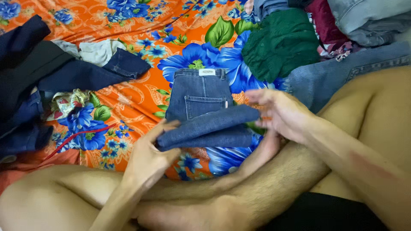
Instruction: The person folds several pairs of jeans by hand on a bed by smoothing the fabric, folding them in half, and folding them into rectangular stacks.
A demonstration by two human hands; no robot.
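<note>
Your left hand (pixel 147 156) is pinching the left end of the folded jeans (pixel 201 109), thumb on top of the fold and fingers tucked under it. Your right hand (pixel 280 112) is at the other end, fingers spread and loose, just touching the right edge of the fold rather than gripping it. So the two hands sit well apart with the jeans stretched between them.

The jeans are dark blue denim, lying waistband-away from you on the orange bedsheet with blue flowers (pixel 141 96). The back pocket faces up and the leg part is doubled back over it, right in front of your crossed legs.

Off to your left there's a heap of dark navy clothes (pixel 38 81). Up at the top right sit a green knit garment (pixel 280 42) and some lighter grey-blue denim (pixel 338 77), close to your right forearm.
</note>
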